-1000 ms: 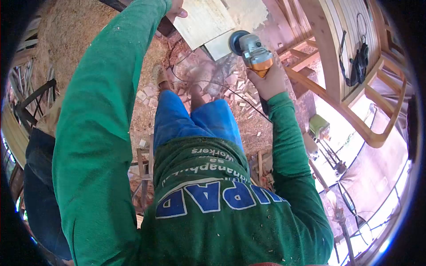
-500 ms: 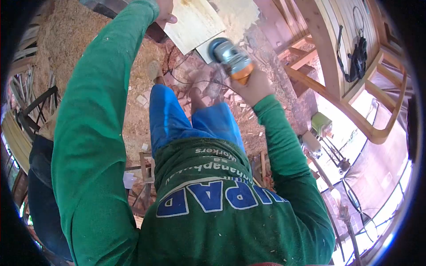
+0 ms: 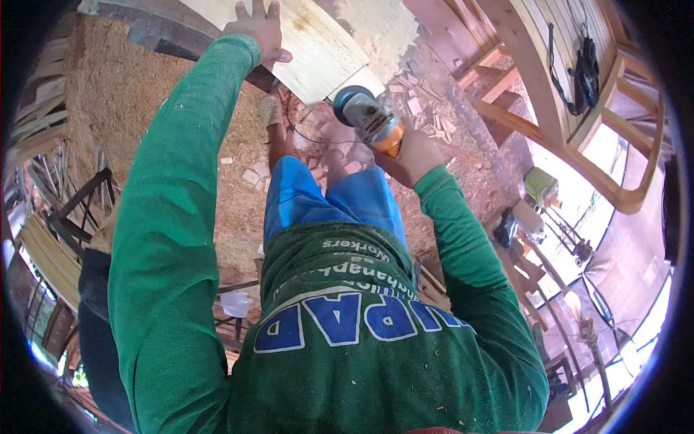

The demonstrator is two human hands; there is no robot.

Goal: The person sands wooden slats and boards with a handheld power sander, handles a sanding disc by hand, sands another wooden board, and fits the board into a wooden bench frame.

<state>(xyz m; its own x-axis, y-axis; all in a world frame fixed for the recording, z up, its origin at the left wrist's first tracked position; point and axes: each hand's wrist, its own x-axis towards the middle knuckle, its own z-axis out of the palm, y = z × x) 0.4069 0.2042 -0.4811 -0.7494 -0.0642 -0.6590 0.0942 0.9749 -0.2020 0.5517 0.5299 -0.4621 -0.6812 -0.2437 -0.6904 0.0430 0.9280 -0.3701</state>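
At the top of the view a pale wooden board lies on a dark support. Spread over the board's left part, my left hand rests with its fingers apart and its thumb near the lower edge. My right hand is wrapped round the orange rear body of an angle grinder. The grinder's round disc is close to the board's lower right corner, by a smaller pale wood piece. Whether the disc touches the wood I cannot tell.
Sawdust and several wood offcuts cover the ground around my legs. On the right stands a curved wooden frame with a black strap hanging on it. A dark fabric shape is at the far left.
My left hand shows more fully on the board now. The grinder in my right hand has shifted slightly left and down in view and looks less blurred. The whole view has shifted a little.
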